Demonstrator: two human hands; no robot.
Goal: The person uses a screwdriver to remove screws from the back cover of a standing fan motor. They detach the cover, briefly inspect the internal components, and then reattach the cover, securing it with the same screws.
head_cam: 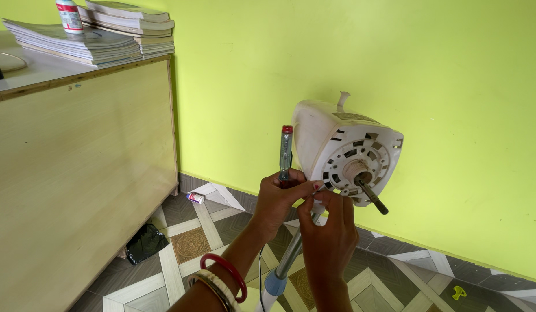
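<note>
A white fan motor housing (pixel 326 136) sits on top of a stand pole (pixel 288 260), with its bare metal shaft (pixel 372 196) sticking out toward me. My left hand (pixel 276 199) holds a clear-handled screwdriver (pixel 286 150) with a red cap, pointing up beside the housing. My right hand (pixel 329 231) has its fingertips pinched at the lower front rim of the housing, touching my left thumb. Whatever small part the fingers pinch is hidden. Red and white bangles (pixel 222 280) ring my left wrist.
A wooden cabinet (pixel 77 173) stands at left with stacked books (pixel 100 34) and a small bottle (pixel 69 15) on top. A small tube (pixel 195 197) and a black bag (pixel 145 241) lie on the patterned tile floor. A green wall (pixel 395 69) is right behind the fan.
</note>
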